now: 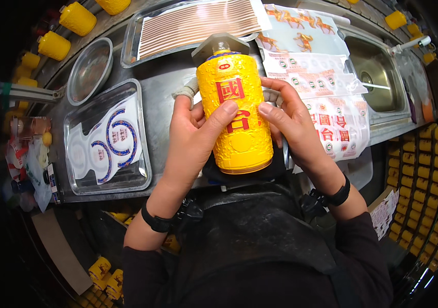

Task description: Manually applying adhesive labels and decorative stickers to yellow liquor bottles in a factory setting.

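Note:
A yellow embossed bottle [244, 136] stands in front of me, tilted toward me, with large red characters down its front and a blue band at its neck. My left hand [196, 131] wraps its left side, the thumb lying across the front over the red lettering. On the opposite side my right hand [296, 120] grips it, thumb against the right edge of the front. The fingers behind the bottle are partly hidden. A grey cloth [186, 90] shows beside my left fingers. Behind the neck lies a metal dish [198, 51], mostly covered by the bottle.
At left, a metal tray [147, 172] holds blue-and-white decal sheets; a steel bowl [75, 77] stands behind it. A larger tray [128, 46] carries brown-striped sheets. Red-printed decal sheets [334, 123] and a horse-pattern sheet [306, 25] lie right, beside a sink [378, 100]. Racked yellow bottles [424, 185] stand lower right.

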Motion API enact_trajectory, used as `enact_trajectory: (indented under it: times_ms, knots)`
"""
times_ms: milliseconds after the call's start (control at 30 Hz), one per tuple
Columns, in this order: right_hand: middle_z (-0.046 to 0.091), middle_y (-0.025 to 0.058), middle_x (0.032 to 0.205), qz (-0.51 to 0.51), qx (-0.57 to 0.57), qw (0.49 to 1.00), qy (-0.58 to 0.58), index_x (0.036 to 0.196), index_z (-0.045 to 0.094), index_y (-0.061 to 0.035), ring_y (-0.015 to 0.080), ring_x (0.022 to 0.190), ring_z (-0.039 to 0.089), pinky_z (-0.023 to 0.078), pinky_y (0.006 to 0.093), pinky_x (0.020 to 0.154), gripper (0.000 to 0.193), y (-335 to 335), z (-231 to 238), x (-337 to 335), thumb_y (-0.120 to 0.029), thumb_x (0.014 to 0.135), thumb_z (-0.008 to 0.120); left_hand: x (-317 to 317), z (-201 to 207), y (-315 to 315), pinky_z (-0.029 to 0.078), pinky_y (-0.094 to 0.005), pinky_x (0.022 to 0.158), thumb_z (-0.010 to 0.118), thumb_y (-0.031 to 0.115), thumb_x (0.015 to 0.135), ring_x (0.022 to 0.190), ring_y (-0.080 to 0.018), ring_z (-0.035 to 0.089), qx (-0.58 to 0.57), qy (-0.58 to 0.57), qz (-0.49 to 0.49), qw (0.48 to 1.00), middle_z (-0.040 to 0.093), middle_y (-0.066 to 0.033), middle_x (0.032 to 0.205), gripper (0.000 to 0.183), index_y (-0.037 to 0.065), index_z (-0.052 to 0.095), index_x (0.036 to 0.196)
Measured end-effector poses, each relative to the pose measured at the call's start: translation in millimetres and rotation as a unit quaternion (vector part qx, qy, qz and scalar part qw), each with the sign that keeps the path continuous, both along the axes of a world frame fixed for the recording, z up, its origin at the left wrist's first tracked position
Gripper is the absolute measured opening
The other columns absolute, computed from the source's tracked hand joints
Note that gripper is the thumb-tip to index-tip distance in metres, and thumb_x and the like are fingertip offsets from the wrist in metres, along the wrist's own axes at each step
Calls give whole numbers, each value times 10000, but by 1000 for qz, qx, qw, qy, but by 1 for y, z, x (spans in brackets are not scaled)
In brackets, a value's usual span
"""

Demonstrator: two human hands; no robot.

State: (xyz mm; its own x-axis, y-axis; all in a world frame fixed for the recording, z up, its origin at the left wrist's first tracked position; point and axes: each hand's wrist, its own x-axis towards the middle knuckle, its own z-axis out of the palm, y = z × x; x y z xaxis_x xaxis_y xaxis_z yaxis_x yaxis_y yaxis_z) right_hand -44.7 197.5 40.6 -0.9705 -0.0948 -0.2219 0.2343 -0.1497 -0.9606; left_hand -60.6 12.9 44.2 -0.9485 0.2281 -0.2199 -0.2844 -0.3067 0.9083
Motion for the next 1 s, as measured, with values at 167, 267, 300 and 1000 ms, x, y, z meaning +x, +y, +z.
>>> enact_trajectory:
  times_ms: [167, 267, 300, 1000]
  knots:
    - [497, 123, 1178, 1, -14, 1000, 10, 1327, 416, -7, 150, 1043, 578, 503, 269, 876, 506, -1, -3, 1, -168, 909, 653, 1, 1, 2, 539, -335, 885, 696, 135, 887, 1039, -236, 649, -4, -2, 12, 1000, 612, -232, 1161, 617, -49, 309, 1332]
    - [546, 33, 876, 2, 28, 999, 28, 1359, 408, -21, 54, 651, 542, 426, 184, 556, 552, 0, -4, 0, -248, 907, 628, 1, 2, 3, 543, -339, 879, 694, 129, 886, 1031, -236, 653, -14, -5, 10, 1000, 615, -232, 1155, 625, -43, 305, 1344]
    - [546, 33, 876, 0, 27, 999, 27, 1359, 408, -21, 54, 651, 542, 426, 184, 556, 552, 0, -6, 1, -248, 907, 628, 2, 1, 3, 545, -339, 876, 690, 125, 887, 1029, -236, 654, -18, -6, 13, 1000, 616, -231, 1155, 621, -38, 304, 1346]
    - [534, 140, 1131, -14, -70, 997, 32, 1276, 389, 0, 173, 924, 655, 561, 275, 751, 505, -5, -7, -4, -160, 894, 679, 3, 1, 1, 539, -343, 892, 682, 108, 884, 1047, -248, 648, -32, -19, 13, 999, 600, -245, 1182, 561, -43, 327, 1292]
